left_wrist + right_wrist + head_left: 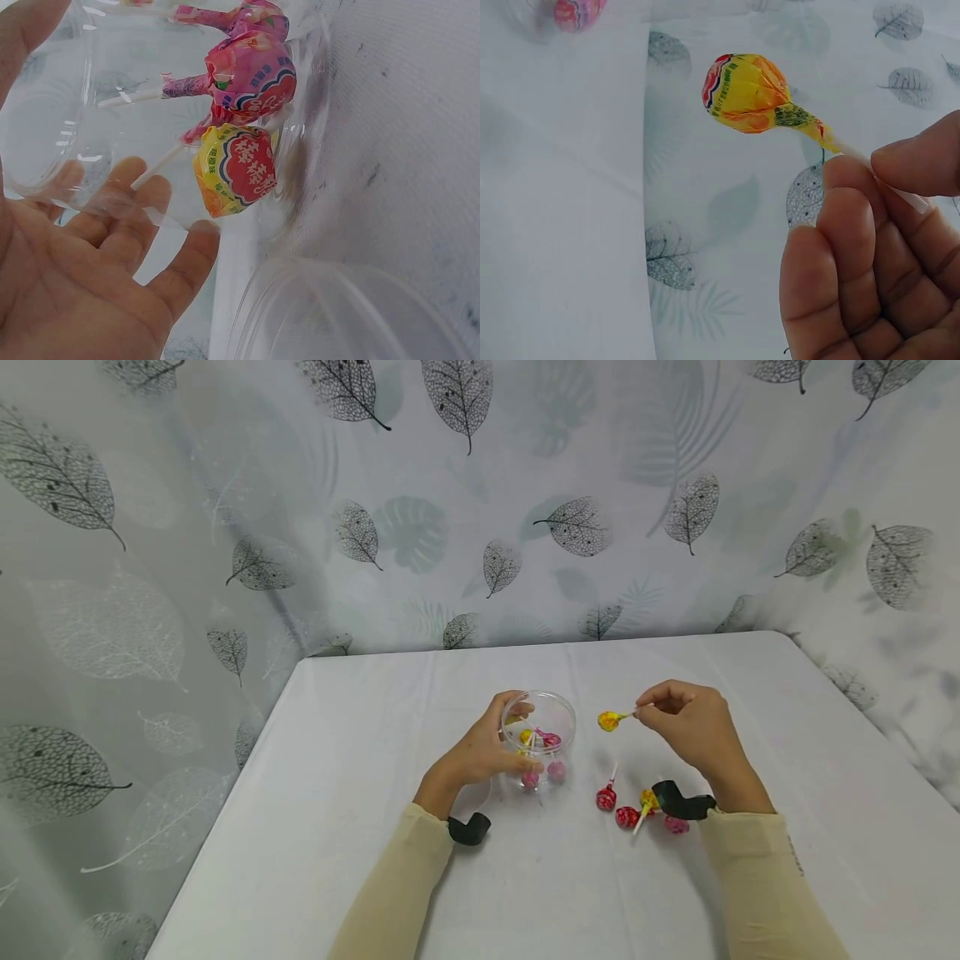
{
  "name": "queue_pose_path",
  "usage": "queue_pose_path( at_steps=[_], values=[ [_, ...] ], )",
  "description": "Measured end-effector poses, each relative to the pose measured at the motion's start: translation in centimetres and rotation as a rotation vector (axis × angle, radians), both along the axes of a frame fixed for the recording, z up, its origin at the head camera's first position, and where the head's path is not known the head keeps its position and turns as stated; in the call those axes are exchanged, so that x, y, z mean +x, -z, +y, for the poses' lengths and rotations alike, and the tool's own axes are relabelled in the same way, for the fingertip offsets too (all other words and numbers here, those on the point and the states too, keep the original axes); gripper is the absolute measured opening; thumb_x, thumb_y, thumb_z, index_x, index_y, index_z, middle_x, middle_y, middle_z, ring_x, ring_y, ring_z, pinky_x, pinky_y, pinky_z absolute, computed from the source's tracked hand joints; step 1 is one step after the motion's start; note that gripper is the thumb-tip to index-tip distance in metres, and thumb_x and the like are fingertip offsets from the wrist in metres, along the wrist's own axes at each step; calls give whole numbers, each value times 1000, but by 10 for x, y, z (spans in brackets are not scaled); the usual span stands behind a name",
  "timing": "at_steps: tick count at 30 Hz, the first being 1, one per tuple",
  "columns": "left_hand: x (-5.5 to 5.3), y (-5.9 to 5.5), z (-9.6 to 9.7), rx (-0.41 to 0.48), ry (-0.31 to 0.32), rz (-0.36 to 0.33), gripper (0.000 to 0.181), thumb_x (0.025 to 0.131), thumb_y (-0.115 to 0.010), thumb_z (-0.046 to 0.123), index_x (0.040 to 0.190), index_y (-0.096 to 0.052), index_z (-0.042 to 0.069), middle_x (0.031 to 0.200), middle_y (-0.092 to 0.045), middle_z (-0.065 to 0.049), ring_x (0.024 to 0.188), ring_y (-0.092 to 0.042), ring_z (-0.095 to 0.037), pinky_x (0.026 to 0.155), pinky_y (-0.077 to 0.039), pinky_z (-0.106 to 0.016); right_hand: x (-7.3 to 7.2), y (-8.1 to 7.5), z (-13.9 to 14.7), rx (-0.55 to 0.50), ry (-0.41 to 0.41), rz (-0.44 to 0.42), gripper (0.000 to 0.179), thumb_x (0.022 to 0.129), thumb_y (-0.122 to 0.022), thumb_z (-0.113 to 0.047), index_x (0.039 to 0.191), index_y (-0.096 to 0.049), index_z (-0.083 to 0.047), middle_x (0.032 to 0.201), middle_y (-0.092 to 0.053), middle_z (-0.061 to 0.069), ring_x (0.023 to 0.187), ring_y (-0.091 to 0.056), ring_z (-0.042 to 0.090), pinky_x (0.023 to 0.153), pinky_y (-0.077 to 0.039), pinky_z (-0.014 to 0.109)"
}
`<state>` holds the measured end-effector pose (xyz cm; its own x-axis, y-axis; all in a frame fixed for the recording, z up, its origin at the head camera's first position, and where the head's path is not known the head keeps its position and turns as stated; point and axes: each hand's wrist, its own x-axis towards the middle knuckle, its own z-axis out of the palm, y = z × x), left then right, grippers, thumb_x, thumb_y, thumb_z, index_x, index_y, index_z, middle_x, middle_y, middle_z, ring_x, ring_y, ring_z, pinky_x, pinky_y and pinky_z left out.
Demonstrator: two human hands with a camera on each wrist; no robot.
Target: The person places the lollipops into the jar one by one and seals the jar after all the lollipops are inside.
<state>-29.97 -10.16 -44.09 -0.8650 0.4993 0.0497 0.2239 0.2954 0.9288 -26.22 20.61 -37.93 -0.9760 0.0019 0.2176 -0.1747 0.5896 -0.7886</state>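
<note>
Your right fingers (847, 217) clamp the yellow lollipop (611, 720) by its stick (850, 151); head view, long axis roughly 9-to-3, candy (750, 94) toward 9. Your left fingers (187, 268) wrap the clear jar (572, 737).

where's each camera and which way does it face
Head: head-worn, facing forward and down at the table; left hand, right hand, sleeves show.
Left wrist: on that wrist, facing the clear jar and its lollipops; left hand shows.
Right wrist: on that wrist, facing the pinched yellow lollipop; right hand shows.
Shared: head and right wrist show that lollipop.
</note>
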Motion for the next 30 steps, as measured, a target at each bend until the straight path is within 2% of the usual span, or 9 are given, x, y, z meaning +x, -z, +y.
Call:
queue_pose_path(
  at_steps=[7, 18, 21, 26, 30],
  values=[
    [0, 1, -1, 3, 3, 4, 106, 78, -94, 16, 159, -25, 21, 161, -44, -10, 150, -38, -21, 119, -32, -59, 4, -4, -4, -51, 1, 26, 16, 98, -70, -16, 102, -75, -2, 93, -77, 4, 78, -63, 11, 64, -48, 29],
    [-1, 1, -1, 12, 1, -6, 104, 78, -94, 14, 158, -28, 24, 160, -46, -7, 150, -38, -20, 119, -31, -61, 6, -6, -10, -97, 1, 73, 15, 98, -69, -15, 100, -76, -2, 87, -74, -10, 77, -64, 10, 63, -48, 27],
    [0, 1, -1, 10, -3, -7, 104, 77, -94, 15, 157, -28, 24, 159, -47, -4, 149, -38, -19, 119, -32, -60, 7, -6, -12, -114, -8, 95, 13, 97, -70, -14, 99, -76, -2, 87, -73, -10, 75, -64, 10, 61, -47, 26],
    [-1, 1, -1, 10, -6, 1, 106, 77, -94, 15, 159, -27, 19, 157, -48, -1, 149, -39, -19, 118, -33, -59, 8, -7, -15, -143, -16, 131, 10, 96, -71, -11, 97, -75, -2, 85, -73, -11, 73, -64, 9, 59, -47, 25],
    [-1, 2, -1, 9, -4, 1, 107, 77, -94, 15, 160, -26, 16, 158, -48, -3, 149, -39, -20, 118, -33, -60, 8, -8, -16, -156, -16, 156, 9, 96, -71, -9, 96, -75, -1, 85, -72, -11, 71, -64, 9, 57, -47, 24]
  ],
)
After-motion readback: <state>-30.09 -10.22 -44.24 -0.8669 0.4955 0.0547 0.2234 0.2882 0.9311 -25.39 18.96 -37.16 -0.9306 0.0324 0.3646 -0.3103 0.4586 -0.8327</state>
